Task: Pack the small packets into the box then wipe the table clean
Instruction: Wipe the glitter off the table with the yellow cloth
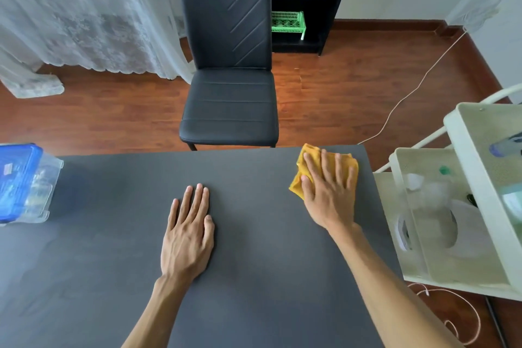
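Note:
A yellow cloth (299, 178) lies on the dark grey table (113, 234) near its far right corner. My right hand (327, 186) presses flat on the cloth with straight, spread fingers. My left hand (187, 232) rests flat on the bare tabletop near the middle, fingers straight and together. At the table's left edge stands a clear plastic box (39, 195) with a blue lid (17, 178) on it; its contents are blurred.
A black chair (228, 87) stands just beyond the table's far edge. A pale green trolley (463, 206) with items on its shelves stands close to the table's right side. A white cable (409, 93) runs over the wooden floor.

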`<state>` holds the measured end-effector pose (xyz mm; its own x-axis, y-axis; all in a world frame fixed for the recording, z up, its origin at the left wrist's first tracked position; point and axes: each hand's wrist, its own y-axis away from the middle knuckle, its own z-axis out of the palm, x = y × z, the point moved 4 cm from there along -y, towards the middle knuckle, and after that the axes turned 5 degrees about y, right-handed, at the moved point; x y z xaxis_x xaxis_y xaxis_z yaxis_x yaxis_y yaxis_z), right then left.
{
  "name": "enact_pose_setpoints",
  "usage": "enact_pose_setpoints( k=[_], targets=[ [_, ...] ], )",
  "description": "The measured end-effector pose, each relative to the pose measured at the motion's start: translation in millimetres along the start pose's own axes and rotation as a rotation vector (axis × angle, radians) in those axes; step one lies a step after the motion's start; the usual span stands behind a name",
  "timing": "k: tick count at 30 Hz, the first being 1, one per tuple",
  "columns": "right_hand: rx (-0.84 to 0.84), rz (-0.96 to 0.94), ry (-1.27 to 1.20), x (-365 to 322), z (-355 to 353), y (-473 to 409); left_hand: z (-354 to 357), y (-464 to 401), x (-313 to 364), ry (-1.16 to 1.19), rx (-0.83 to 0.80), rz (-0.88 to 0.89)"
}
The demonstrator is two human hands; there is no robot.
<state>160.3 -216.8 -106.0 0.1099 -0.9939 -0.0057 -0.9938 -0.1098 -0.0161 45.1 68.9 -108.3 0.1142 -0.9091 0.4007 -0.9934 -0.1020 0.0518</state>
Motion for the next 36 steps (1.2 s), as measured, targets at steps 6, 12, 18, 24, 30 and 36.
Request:
enact_pose_setpoints(
  k=[6, 12, 18, 24, 30, 36],
  targets=[
    [-0.022, -0.540, -0.117, -114, 13, 72, -4, -3, -5, 0.092, 0.044, -0.010],
    [-0.111, -0.331, -0.062, 16, 7, 76, -20, 2, -26, 0.097, 0.023, 0.051],
    [-0.038, -0.179, -0.054, -111, -1, -26, -30, 3, -52, 0.032, 0.008, 0.014],
    [-0.051, -0.732, -0.125, -193, 15, 108, -48, 19, -94, 0.075, 0.025, -0.052],
    [-0.065, -0.229, -0.075, -88, 4, 45, -73, 52, -160, 0.027, -0.021, -0.009],
    [-0.050, -0.373, -0.091, -258, 3, 14, -74, 52, -160, 0.070, -0.003, -0.005]
  ],
)
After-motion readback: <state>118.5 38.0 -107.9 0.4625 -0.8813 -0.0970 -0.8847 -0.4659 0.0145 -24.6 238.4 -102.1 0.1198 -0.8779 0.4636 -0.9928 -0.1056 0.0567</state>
